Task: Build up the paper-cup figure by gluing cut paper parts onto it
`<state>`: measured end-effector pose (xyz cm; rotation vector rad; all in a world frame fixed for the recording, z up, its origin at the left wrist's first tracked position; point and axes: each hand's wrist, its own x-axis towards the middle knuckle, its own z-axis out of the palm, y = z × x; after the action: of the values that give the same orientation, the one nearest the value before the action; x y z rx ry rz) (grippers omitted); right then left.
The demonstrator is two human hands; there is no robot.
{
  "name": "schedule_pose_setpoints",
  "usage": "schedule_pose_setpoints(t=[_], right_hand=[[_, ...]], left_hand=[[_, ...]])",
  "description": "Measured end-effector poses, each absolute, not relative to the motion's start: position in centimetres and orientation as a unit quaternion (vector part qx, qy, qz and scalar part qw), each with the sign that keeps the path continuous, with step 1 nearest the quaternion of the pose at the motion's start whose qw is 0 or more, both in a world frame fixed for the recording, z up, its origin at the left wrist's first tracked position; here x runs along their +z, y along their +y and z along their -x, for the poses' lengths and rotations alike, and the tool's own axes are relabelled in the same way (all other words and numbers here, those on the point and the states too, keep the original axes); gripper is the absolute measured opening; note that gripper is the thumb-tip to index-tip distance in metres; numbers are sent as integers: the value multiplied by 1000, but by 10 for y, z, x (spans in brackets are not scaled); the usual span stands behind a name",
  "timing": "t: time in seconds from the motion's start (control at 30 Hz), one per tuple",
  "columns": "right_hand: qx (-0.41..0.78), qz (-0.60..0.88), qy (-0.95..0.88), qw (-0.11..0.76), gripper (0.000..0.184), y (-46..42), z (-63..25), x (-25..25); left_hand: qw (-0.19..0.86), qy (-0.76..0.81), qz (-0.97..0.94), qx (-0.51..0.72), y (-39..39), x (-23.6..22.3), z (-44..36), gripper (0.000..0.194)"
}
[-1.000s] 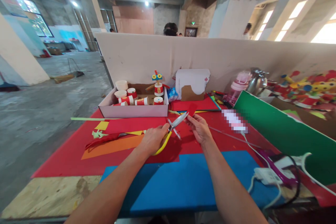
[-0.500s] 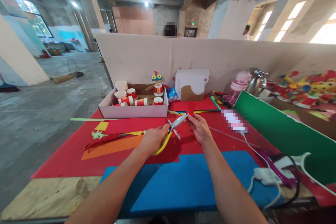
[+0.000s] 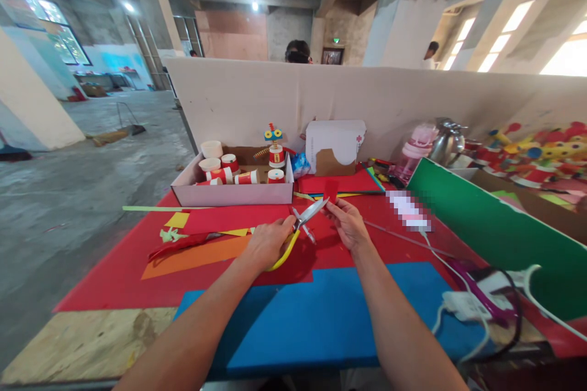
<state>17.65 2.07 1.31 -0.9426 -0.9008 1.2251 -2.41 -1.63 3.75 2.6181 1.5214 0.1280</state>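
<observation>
My left hand [image 3: 271, 243] is closed round the yellow handle of a pair of scissors [image 3: 312, 212], whose blades point up and to the right. In my right hand [image 3: 348, 223], a small piece of red paper [image 3: 331, 190] is pinched between thumb and fingers. The scissor tips meet the lower left edge of this paper; whether the blades are parted there I cannot tell. Below the scissors lies a thin whitish object [image 3: 309, 233], partly hidden by them. A red sheet [image 3: 238, 219] and an orange paper strip [image 3: 197, 256] lie left of my left hand.
A white box [image 3: 233, 197] holds several paper cups and a cup figure [image 3: 276, 153]. Red sheets [image 3: 342, 183] are stacked behind my hands. A green-sided box [image 3: 486, 226], a pink bottle [image 3: 418, 145] and cables stand or lie rightward. A blue sheet [image 3: 298, 324] covers the table's front.
The red paper in my right hand has turned slightly and shows a broader face. My left hand and the scissors have barely moved.
</observation>
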Motion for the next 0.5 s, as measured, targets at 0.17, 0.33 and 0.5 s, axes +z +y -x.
schedule_pose_setpoints(t=[0.17,0.33,0.5], right_hand=[[537,416,-391,621,35,20,-177,14],[540,406,-389,626,34,19,-176,15],[543,411,-390,619,34,19,-177,16]], left_hand=[[51,499,-864,44,-15,35,25,25],[53,503,-862,38,-15,35,24,27],[52,505,-861,37,-16,36,24,25]])
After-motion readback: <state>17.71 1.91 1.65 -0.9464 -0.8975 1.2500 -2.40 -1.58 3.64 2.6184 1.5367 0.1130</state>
